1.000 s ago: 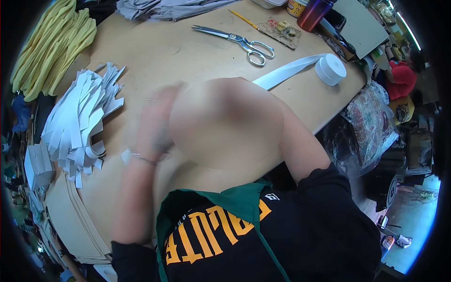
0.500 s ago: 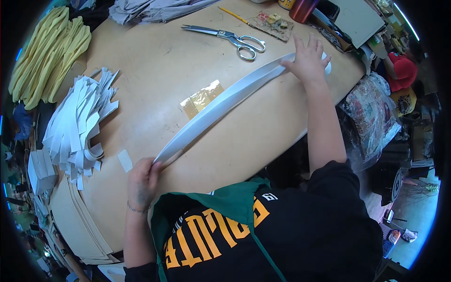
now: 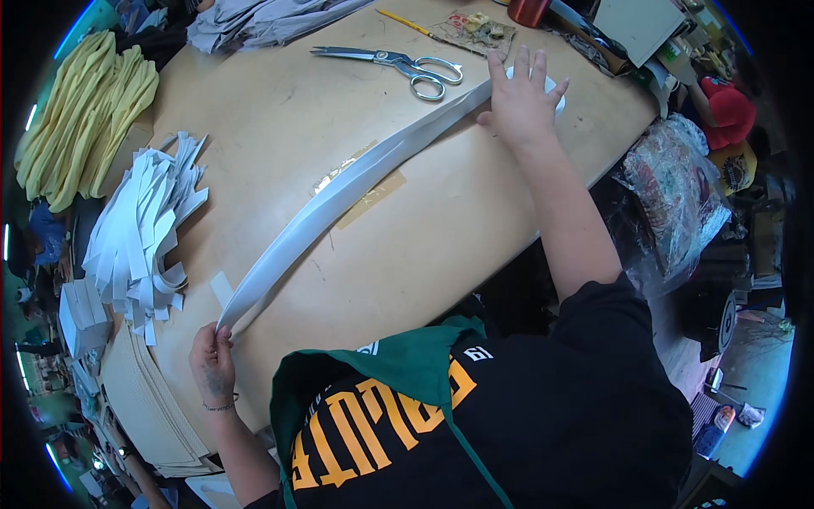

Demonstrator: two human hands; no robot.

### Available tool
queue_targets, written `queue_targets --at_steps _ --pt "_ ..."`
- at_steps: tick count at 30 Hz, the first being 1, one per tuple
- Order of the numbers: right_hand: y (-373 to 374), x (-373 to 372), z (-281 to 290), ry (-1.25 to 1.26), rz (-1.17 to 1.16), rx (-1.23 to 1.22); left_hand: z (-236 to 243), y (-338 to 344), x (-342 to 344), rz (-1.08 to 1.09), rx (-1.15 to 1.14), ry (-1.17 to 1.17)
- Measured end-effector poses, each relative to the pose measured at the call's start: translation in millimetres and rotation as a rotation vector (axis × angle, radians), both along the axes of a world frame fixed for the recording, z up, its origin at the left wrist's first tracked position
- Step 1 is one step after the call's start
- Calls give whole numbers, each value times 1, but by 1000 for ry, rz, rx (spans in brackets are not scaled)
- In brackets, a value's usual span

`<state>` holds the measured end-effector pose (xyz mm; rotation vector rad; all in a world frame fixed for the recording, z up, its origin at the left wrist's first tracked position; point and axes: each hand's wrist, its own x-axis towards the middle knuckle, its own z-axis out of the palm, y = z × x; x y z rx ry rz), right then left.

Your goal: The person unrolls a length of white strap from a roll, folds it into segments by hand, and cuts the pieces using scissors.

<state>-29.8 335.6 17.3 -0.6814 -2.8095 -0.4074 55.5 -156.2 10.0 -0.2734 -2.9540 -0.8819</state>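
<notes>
A long white strip (image 3: 326, 199), folded lengthwise, runs slantwise over the table (image 3: 407, 229). My left hand (image 3: 213, 360) pinches its near left end between thumb and fingers. At the far right end my right hand (image 3: 521, 106) lies over the strip with fingers spread; part of the strip's end shows beyond the hand. Under the middle of the strip is a patch of shiny tan tape (image 3: 373, 200), partly covered. Large metal scissors (image 3: 405, 68) rest just beyond the strip, near my right hand.
To the left lie a bundle of white strips (image 3: 140, 233), a pile of yellow cloth pieces (image 3: 85, 119) and stacked cream sheets (image 3: 157, 407). Grey cloth (image 3: 254, 21) and a yellow pencil (image 3: 403, 21) are at the far edge. A clear plastic bag (image 3: 674, 199) stands off the table's right side.
Both hands and the strip have shifted left. My left hand has also come nearer to me, while the strip now crosses over the middle of the tape patch.
</notes>
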Motion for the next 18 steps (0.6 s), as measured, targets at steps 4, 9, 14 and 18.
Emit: queue_targets --at_steps 4,9,14,18 --pt "36 5 9 -137 -85 -149 -4 12 -1 27 10 49" --pt "182 37 -9 -40 204 -56 -13 81 -18 -195 5 234" --pt "236 24 -2 -114 203 -100 -10 135 -37 -237 -14 345" --pt "234 21 5 -239 207 -107 -11 122 -40 -230 -65 370"
